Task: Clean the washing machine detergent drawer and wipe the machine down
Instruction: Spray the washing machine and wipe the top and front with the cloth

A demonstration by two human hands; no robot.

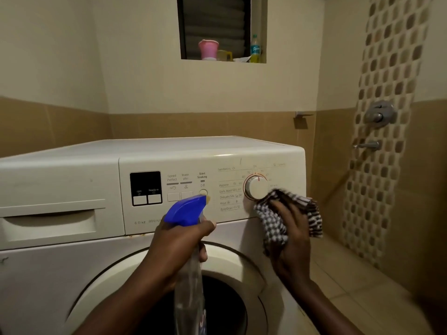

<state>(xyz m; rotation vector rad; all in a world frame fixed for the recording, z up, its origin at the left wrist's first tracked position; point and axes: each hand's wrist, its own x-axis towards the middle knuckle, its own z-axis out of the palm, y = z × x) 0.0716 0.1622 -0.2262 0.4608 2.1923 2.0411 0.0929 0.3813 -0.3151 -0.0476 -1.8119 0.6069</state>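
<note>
A white front-loading washing machine fills the view. Its detergent drawer sits closed at the upper left of the front. My left hand grips a clear spray bottle with a blue trigger head, its nozzle aimed at the control panel. My right hand presses a black-and-white checked cloth against the panel's lower right corner, just below the white programme dial. The round door lies partly hidden behind my arms.
A wall niche above the machine holds a pink cup and a green bottle. Shower taps are mounted on the mosaic wall at the right. Tiled floor lies to the machine's right.
</note>
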